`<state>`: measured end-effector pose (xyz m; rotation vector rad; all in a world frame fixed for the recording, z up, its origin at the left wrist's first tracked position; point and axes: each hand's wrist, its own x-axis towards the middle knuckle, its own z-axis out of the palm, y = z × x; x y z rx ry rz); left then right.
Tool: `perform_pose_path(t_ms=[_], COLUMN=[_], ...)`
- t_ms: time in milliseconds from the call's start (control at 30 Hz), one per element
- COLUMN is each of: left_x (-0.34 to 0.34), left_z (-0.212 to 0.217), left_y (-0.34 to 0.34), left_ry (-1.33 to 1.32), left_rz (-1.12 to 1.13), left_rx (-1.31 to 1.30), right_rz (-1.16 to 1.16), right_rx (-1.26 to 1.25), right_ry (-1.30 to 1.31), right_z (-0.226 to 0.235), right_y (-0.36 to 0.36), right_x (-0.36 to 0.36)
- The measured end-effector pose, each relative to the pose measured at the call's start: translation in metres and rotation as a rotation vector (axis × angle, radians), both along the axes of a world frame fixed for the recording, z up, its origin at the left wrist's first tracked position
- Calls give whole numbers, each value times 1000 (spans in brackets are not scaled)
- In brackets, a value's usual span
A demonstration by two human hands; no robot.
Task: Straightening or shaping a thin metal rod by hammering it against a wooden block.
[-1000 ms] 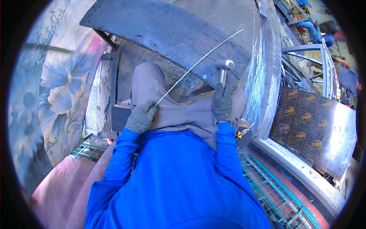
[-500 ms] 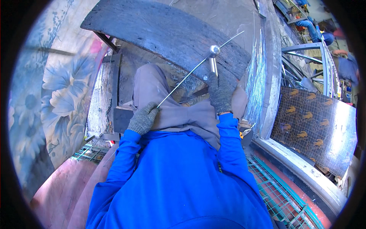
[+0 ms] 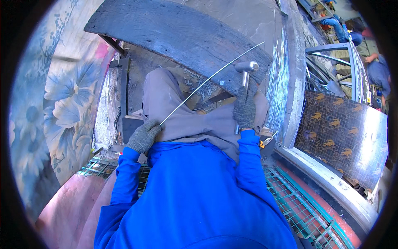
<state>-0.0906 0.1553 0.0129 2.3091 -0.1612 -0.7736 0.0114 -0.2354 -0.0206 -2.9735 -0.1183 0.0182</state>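
A grey knitted glove covers my left hand [image 3: 144,136], which is closed round the near end of a thin metal rod [image 3: 207,79] above my left thigh. The rod slants up to the right, slightly bowed, and its far end is over a dark wooden plank [image 3: 166,35]. I cannot tell whether it touches the wood. My right hand [image 3: 244,110], gloved too, grips the handle of a metal hammer [image 3: 247,66] over my right thigh. The hammer head is up, beside the rod and apart from it. A small shiny round spot [image 3: 222,82] shows at the plank's near edge.
Many short metal pieces [image 3: 199,85] litter the floor under the plank. On the right stand a bundle of thin rods [image 3: 278,83], a metal frame [image 3: 352,70] and a dark patterned sheet [image 3: 331,133]. A flowered cloth [image 3: 66,103] hangs left. People [image 3: 377,72] are at far right.
The hammer has moved right and slightly nearer to me, away from the rod. My left hand has drawn the rod back toward me and a little left.
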Motion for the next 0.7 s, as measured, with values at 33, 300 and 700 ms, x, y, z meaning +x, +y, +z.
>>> perform_pose_path(t_ms=[33,300,700], left_x=[1,5,11], left_z=[0,-3,15], left_y=[0,6,-3], left_ry=[19,-44,86], left_rz=[12,-86,57], left_rx=[-5,-71,-122], right_rz=[-5,-381,89], right_rx=[0,671,69], right_ry=[1,103,-16], right_z=[0,57,14], right_y=[-2,45,-1], right_x=[0,17,28])
